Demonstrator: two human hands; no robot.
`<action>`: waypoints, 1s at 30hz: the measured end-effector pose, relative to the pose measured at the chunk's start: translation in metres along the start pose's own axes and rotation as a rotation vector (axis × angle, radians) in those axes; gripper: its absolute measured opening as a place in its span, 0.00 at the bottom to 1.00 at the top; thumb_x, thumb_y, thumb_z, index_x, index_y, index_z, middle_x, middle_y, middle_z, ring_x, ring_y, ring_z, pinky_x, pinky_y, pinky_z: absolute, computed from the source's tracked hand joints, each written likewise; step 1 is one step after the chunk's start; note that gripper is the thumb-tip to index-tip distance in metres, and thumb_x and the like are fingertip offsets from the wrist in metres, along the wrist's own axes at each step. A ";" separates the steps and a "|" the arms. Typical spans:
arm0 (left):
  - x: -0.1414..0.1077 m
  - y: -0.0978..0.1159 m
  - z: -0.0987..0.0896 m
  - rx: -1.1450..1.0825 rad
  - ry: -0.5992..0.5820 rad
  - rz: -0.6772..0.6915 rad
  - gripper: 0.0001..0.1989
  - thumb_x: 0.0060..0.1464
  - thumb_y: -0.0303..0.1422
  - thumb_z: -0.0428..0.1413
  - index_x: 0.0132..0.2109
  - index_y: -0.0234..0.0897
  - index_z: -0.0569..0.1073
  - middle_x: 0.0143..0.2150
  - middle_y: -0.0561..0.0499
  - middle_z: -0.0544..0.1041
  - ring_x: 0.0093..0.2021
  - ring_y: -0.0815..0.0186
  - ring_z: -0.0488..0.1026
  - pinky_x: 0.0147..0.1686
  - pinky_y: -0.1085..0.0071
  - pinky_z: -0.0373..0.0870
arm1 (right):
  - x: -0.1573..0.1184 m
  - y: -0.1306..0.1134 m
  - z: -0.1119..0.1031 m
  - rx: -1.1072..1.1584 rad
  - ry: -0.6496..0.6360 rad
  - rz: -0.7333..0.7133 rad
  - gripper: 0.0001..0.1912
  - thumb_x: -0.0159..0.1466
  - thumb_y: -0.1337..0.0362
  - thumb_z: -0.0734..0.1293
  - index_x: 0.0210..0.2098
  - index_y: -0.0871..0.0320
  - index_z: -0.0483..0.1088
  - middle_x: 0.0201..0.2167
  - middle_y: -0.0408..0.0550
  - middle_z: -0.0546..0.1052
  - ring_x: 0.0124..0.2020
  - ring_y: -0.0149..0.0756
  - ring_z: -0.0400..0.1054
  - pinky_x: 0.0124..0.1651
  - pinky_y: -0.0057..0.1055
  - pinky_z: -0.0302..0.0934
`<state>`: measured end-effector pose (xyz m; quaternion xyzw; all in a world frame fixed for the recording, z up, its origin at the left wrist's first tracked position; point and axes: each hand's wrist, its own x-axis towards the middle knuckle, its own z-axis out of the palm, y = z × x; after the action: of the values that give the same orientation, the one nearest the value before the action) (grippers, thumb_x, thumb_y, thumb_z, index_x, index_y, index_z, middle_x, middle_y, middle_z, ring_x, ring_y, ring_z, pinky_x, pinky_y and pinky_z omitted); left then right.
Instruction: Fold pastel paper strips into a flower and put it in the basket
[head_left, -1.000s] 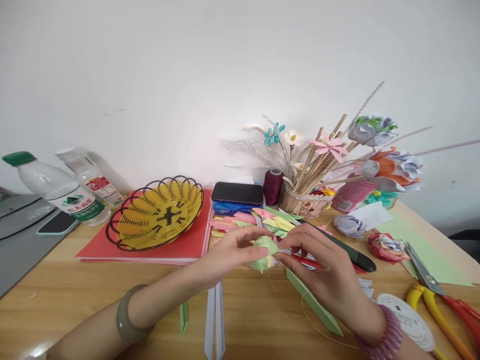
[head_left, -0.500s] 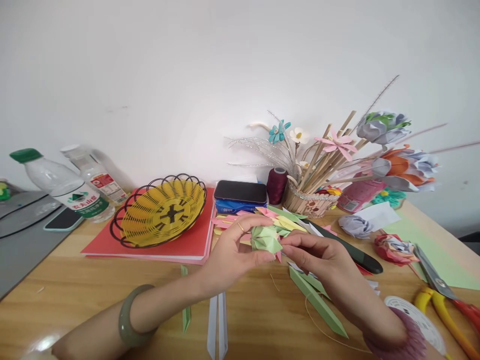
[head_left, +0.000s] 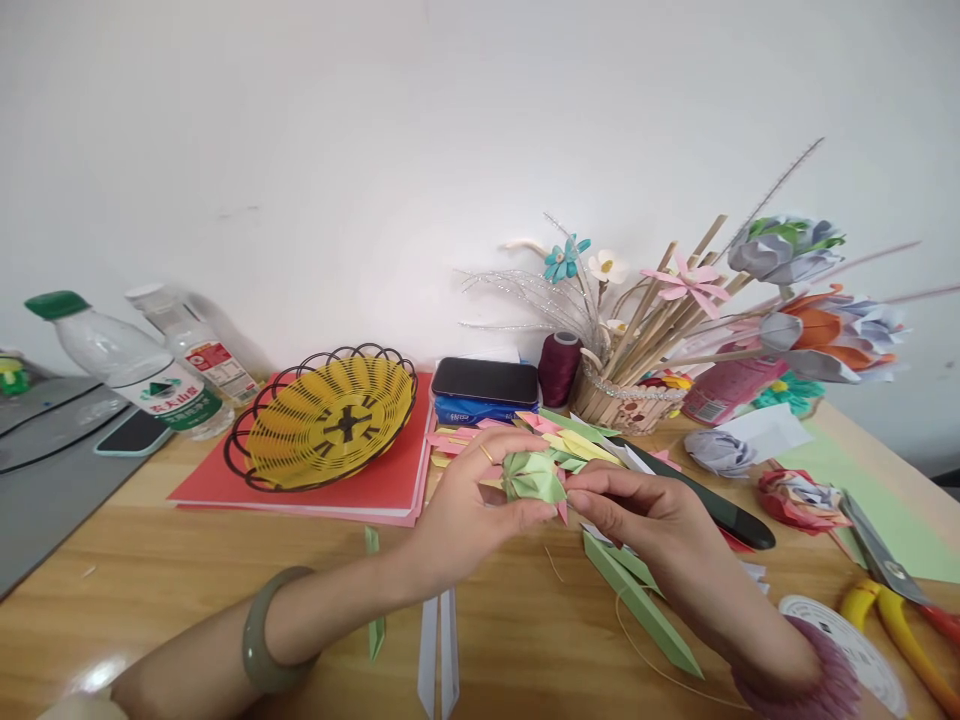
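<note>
You hold the green paper ball (head_left: 529,478) above the bench (head_left: 510,640), well inside its right edge. Your left hand (head_left: 466,505) grips it between thumb and fingers; your right hand (head_left: 646,508), thumb and forefinger together, pinches its pointed end, which faces rightward.

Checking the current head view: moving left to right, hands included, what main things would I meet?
Green-capped bottle → yellow basket → left hand → green folded paper → right hand → red-and-white paper flower → scissors.
</note>
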<state>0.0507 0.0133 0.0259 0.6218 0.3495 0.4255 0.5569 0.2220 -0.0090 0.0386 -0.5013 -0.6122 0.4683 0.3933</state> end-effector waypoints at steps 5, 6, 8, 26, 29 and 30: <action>0.000 0.000 0.000 -0.001 0.005 0.000 0.19 0.43 0.33 0.60 0.45 0.40 0.69 0.51 0.47 0.65 0.50 0.61 0.63 0.43 0.69 0.66 | 0.001 0.000 0.000 -0.024 0.006 -0.016 0.13 0.55 0.54 0.65 0.25 0.57 0.72 0.27 0.45 0.73 0.30 0.32 0.65 0.32 0.26 0.60; 0.000 -0.001 0.000 0.001 0.006 -0.002 0.19 0.43 0.33 0.60 0.45 0.40 0.69 0.50 0.47 0.65 0.50 0.61 0.63 0.44 0.69 0.65 | 0.001 0.000 0.000 -0.027 0.012 -0.018 0.13 0.55 0.54 0.65 0.25 0.57 0.72 0.28 0.45 0.73 0.30 0.32 0.65 0.32 0.26 0.60; 0.000 -0.001 0.001 0.007 0.008 -0.004 0.19 0.43 0.34 0.60 0.45 0.40 0.69 0.50 0.47 0.64 0.51 0.60 0.62 0.44 0.69 0.65 | 0.001 0.001 0.000 -0.028 0.020 -0.021 0.13 0.55 0.54 0.65 0.25 0.57 0.73 0.27 0.45 0.73 0.30 0.32 0.65 0.31 0.27 0.61; 0.000 -0.002 0.001 -0.009 0.011 -0.030 0.19 0.42 0.34 0.60 0.45 0.40 0.68 0.51 0.47 0.64 0.50 0.60 0.63 0.43 0.69 0.66 | 0.002 0.003 0.002 0.072 0.012 0.000 0.08 0.54 0.57 0.68 0.29 0.54 0.76 0.29 0.43 0.75 0.32 0.32 0.67 0.35 0.27 0.61; -0.001 -0.002 0.001 -0.013 0.012 -0.037 0.20 0.42 0.34 0.60 0.45 0.40 0.68 0.50 0.47 0.65 0.48 0.61 0.64 0.42 0.69 0.66 | 0.001 0.002 0.002 0.055 0.018 -0.010 0.09 0.53 0.57 0.68 0.29 0.54 0.76 0.29 0.43 0.75 0.32 0.32 0.67 0.35 0.27 0.61; -0.001 -0.003 0.001 -0.016 0.011 -0.035 0.20 0.42 0.34 0.60 0.45 0.40 0.68 0.50 0.47 0.65 0.48 0.61 0.64 0.42 0.70 0.66 | 0.001 0.002 0.002 0.050 0.018 -0.009 0.09 0.53 0.56 0.68 0.28 0.54 0.76 0.29 0.44 0.75 0.32 0.32 0.67 0.35 0.27 0.61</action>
<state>0.0511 0.0122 0.0232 0.6089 0.3600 0.4216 0.5673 0.2203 -0.0079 0.0358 -0.4925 -0.5989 0.4773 0.4134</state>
